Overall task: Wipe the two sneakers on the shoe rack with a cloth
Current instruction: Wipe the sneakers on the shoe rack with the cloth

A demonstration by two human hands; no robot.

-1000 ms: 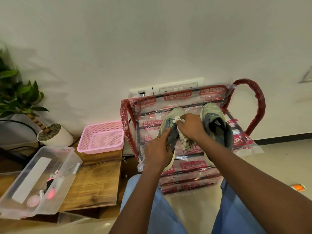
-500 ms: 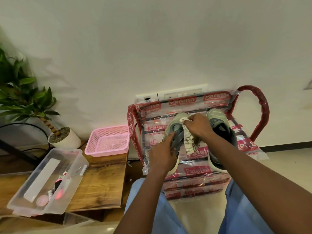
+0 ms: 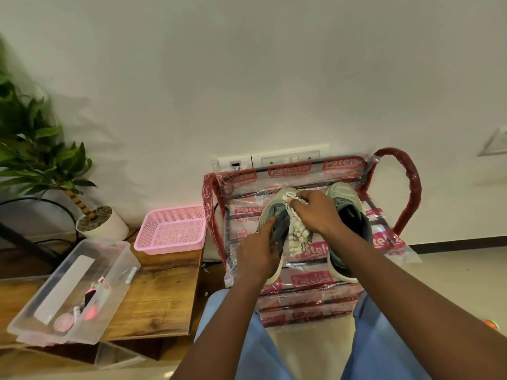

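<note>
My right hand (image 3: pixel 315 215) fingers pinch the cloth (image 3: pixel 299 238) against the left sneaker (image 3: pixel 270 211), my left hand (image 3: pixel 256 256) clamped round it. I think hard rubbing could skid it off the slippery plastic-wrapped shoe rack (image 3: pixel 311 279).

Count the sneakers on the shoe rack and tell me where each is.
2. The left sneaker sits on the rack's top shelf under the cloth; the right sneaker sits beside it. Lower shelves are partly hidden.
</note>
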